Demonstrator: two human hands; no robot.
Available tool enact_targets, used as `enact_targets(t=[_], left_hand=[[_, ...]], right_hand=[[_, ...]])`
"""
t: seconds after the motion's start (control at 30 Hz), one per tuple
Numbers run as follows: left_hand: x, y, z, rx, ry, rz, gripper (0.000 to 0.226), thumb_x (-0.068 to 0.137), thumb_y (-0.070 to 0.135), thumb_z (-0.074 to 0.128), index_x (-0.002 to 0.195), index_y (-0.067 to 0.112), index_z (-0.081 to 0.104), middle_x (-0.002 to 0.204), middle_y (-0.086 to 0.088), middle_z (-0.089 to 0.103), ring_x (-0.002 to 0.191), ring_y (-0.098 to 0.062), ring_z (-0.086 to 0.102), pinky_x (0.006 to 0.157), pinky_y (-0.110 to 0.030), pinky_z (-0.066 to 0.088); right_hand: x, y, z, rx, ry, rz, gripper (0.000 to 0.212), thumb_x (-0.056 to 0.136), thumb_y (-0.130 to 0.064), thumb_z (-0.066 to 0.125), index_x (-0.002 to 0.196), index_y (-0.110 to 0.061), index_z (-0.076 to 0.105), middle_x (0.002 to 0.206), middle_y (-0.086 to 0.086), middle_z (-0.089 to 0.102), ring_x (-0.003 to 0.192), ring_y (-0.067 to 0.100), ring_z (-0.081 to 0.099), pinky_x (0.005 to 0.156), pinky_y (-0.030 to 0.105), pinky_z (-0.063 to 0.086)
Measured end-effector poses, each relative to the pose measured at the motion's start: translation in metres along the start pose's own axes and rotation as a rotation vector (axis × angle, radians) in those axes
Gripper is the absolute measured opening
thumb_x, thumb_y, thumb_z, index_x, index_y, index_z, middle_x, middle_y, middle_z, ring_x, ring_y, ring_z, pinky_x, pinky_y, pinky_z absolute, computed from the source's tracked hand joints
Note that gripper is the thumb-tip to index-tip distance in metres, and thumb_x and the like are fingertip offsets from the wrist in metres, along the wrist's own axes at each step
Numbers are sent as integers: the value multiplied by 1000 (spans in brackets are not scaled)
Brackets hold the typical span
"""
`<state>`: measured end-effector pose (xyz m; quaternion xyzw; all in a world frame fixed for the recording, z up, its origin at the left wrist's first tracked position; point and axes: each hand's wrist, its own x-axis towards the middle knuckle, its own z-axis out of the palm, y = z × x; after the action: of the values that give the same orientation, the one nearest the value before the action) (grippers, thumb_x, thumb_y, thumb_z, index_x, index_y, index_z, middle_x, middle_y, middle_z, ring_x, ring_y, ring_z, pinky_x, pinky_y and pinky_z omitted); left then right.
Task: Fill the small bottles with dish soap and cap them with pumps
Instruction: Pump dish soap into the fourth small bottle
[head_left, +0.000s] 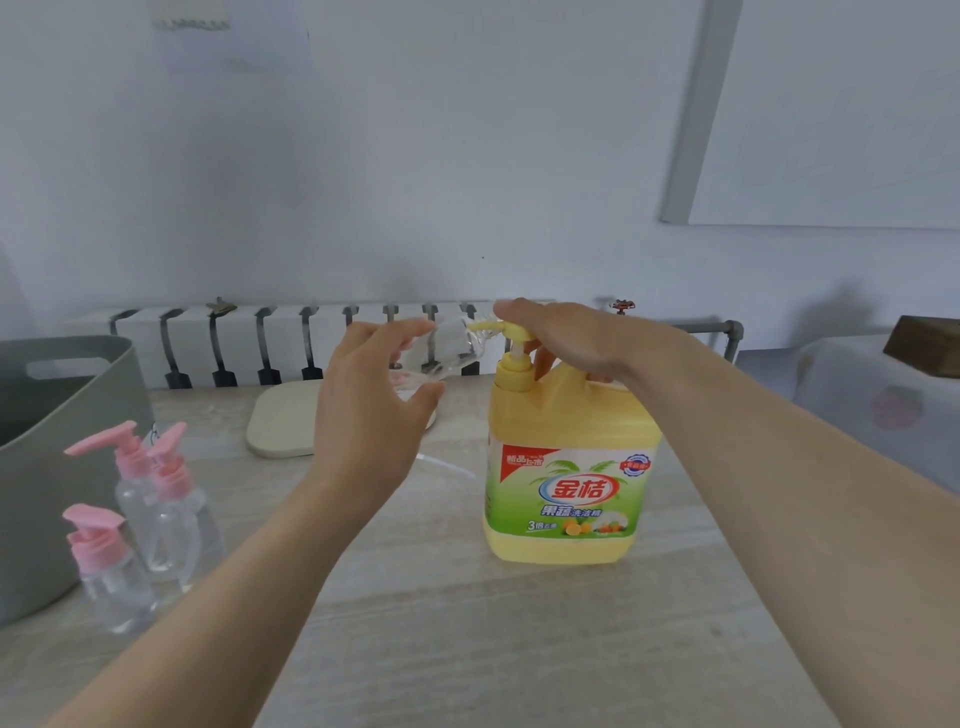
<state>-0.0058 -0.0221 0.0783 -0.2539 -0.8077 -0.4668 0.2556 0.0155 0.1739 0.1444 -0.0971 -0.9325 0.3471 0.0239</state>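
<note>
A big yellow dish soap jug (566, 467) with a green label stands on the table, right of centre. My right hand (566, 332) lies flat on top of its yellow pump head (498, 328). My left hand (374, 405) holds a small clear bottle (447, 351) tilted, its open mouth against the pump spout. Three small clear bottles with pink pumps (145, 499) stand at the left. A thin clear tube (447, 465) lies on the table between my arms.
A grey plastic bin (57, 415) stands at the far left beside the capped bottles. A pale rounded board (283, 423) lies behind my left hand. A white radiator (291, 332) runs along the wall behind the table (493, 649).
</note>
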Motion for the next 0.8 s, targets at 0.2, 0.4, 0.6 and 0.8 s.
enact_targets(t=[0.2, 0.4, 0.6, 0.8], left_hand=[[0, -1, 0, 2, -4, -11, 49, 80, 12, 76, 123, 31, 61, 111, 8, 55, 100, -7, 53, 76, -1, 30], [1, 1, -3, 14, -24, -18, 49, 80, 13, 76, 124, 30, 60, 113, 8, 54, 101, -6, 52, 80, -9, 31], [5, 5, -7, 9, -29, -22, 49, 81, 14, 75, 124, 30, 60, 111, 9, 51, 102, -7, 52, 82, -11, 33], [5, 6, -7, 26, -30, -24, 49, 82, 15, 75, 125, 32, 59, 111, 10, 50, 102, -5, 51, 78, -8, 31]], right_hand=[[4, 1, 2, -20, 3, -19, 54, 85, -69, 33, 75, -24, 61, 96, -1, 65, 85, 19, 61, 100, 50, 42], [-4, 0, 2, -187, 62, 50, 85, 71, -90, 13, 98, -29, 66, 104, -5, 65, 106, 20, 55, 100, 46, 36], [-5, -13, -4, -64, 36, -36, 83, 86, -77, 15, 113, -18, 66, 89, 5, 70, 84, 20, 62, 86, 41, 42], [3, -25, -5, 155, 53, 26, 69, 94, -53, 24, 80, -9, 76, 75, 6, 75, 60, 23, 59, 58, 29, 43]])
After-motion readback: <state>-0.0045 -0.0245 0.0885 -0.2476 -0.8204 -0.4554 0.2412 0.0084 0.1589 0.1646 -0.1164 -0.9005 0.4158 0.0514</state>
